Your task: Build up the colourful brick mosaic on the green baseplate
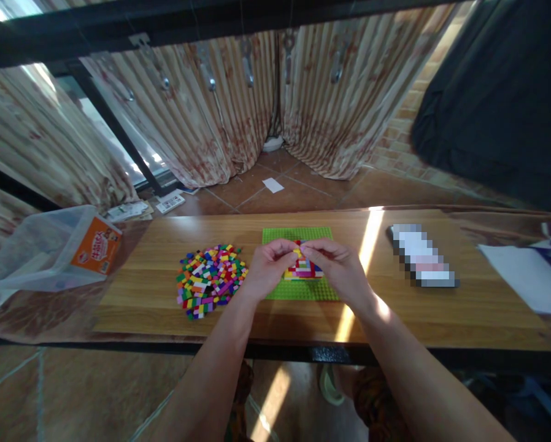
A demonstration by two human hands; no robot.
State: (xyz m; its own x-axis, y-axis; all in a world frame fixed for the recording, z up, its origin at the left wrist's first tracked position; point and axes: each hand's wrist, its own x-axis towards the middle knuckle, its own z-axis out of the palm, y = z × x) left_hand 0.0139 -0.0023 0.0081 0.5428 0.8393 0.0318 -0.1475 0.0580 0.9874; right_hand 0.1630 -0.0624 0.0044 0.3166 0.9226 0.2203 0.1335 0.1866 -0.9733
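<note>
Over the middle of the wooden table, both my hands meet fingertip to fingertip. My left hand (272, 265) is closed in a pinch on a small yellow toy brick (297, 252). From the other side, my right hand (339, 265) pinches at the same brick, thumb and forefinger together. Just below the fingers, a low build of red, white, blue and yellow bricks (304, 270) sits on a green studded baseplate (275, 294). My fingers cover part of that build, so its full shape is hidden.
Left of the baseplate lies a pile of loose coloured bricks (211, 279). A clear plastic tub (40, 239) with an orange label stands at the far left. On the right are a phone (423, 255), blurred out, and white paper (526, 276). The wooden table (142, 307) has a dark front edge.
</note>
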